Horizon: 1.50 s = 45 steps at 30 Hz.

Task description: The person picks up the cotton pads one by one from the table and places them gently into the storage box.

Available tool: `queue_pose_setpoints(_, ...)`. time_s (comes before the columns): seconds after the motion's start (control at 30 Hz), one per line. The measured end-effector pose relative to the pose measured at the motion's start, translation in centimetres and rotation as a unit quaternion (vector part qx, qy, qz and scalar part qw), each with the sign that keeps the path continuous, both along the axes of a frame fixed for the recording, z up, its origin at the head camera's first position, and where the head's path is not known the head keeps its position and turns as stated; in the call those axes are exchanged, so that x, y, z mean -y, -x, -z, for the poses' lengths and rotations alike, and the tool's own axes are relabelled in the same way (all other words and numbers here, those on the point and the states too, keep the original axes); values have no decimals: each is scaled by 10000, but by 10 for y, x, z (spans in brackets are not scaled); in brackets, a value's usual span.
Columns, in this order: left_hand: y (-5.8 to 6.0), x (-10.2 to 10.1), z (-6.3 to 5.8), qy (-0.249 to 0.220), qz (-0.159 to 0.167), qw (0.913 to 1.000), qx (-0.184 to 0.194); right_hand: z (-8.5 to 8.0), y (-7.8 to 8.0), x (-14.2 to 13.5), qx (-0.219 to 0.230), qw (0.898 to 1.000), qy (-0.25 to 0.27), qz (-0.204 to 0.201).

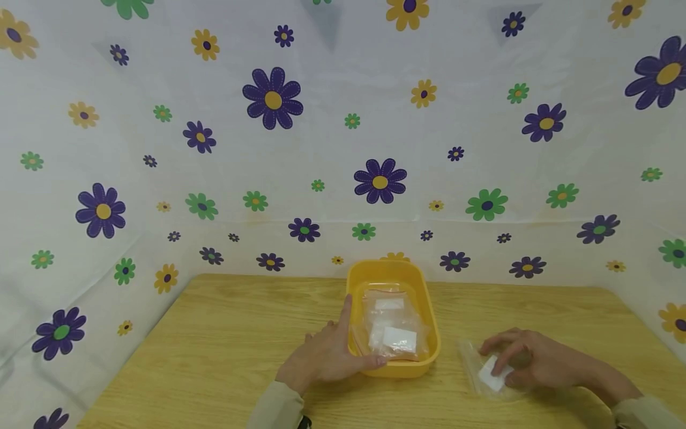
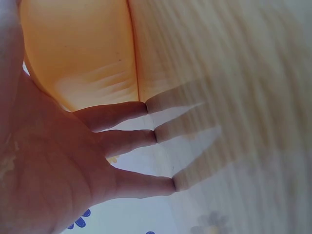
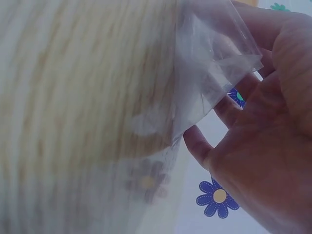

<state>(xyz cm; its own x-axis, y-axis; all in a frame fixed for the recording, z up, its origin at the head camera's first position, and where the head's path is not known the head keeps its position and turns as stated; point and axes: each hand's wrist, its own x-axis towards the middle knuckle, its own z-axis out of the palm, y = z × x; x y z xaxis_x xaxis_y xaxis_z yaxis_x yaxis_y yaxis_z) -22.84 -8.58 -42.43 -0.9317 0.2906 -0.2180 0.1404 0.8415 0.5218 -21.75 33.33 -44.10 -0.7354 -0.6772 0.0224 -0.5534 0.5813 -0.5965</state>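
A yellow plastic tub (image 1: 431,339) stands on the wooden table, with several clear plastic bags (image 1: 399,319) bearing white labels lying inside it. Against its left side is my left hand (image 1: 332,354), the thumb reaching over the near left rim. The left wrist view shows this hand (image 2: 63,151) with straight, spread fingers and fingertips at the tabletop, beside the tub's wall (image 2: 83,53). To the right of the tub, my right hand (image 1: 541,360) holds a clear plastic bag (image 1: 471,369) with a white label, thumb and fingers bent at it. The bag (image 3: 209,73) partly covers the fingers in the right wrist view.
The wooden table (image 1: 241,322) extends to both sides of the tub. Behind it hangs a white cloth (image 1: 321,155) printed with purple, yellow and green flowers, close to the tub's far end. The cloth also runs along the left and right sides.
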Motion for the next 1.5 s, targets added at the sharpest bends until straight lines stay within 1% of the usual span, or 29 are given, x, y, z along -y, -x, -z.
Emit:
queue_pose_setpoints(0.13, 0, 0, 1, 5, 7, 10000, -4, 1, -2, 0, 40, 9999, -30, 138)
queue_pose_setpoints(0.27, 0, 1, 2, 12, 30, 10000, 2, 3, -5, 0, -87, 9998, -26, 186)
queue_pose_setpoints(0.4, 0, 1, 1, 19, 32, 10000, 6, 5, -5, -1, -288, 9995, 21, 144)
queue_pose_setpoints(0.57, 0, 1, 0, 52, 34, 10000, -9, 4, -6, 1, -358, 9990, -8, 269)
queue_pose_setpoints(0.73, 0, 1, 1, 42, 30, 10000, 32, 2, -7, 1, -295, 9990, 194, 279)
queue_pose_setpoints(0.83, 0, 1, 1, 35, 20, 10000, 42, 1, -6, 2, -416, 9980, 378, 297)
queue_pose_setpoints(0.9, 1, 1, 1, 40, 5, 10000, 36, -1, -6, 2, -466, 9970, 486, 381)
queue_pose_setpoints(1.07, 1, 1, 1, 49, 8, 10000, 7, -9, -1, 4, -842, 9919, 662, 676)
queue_pose_setpoints(1.17, 0, 1, 0, 47, 28, 10000, -1, -16, 3, 11, -1323, 9854, 703, 805)
queue_pose_setpoints(1.27, 0, 1, -1, 40, 44, 10000, -1, -25, 7, 20, -1614, 9797, 675, 978)
queue_pose_setpoints(1.5, 0, 2, -1, -7, 63, 10000, -24, -47, 17, 49, -2128, 9692, 430, 1163)
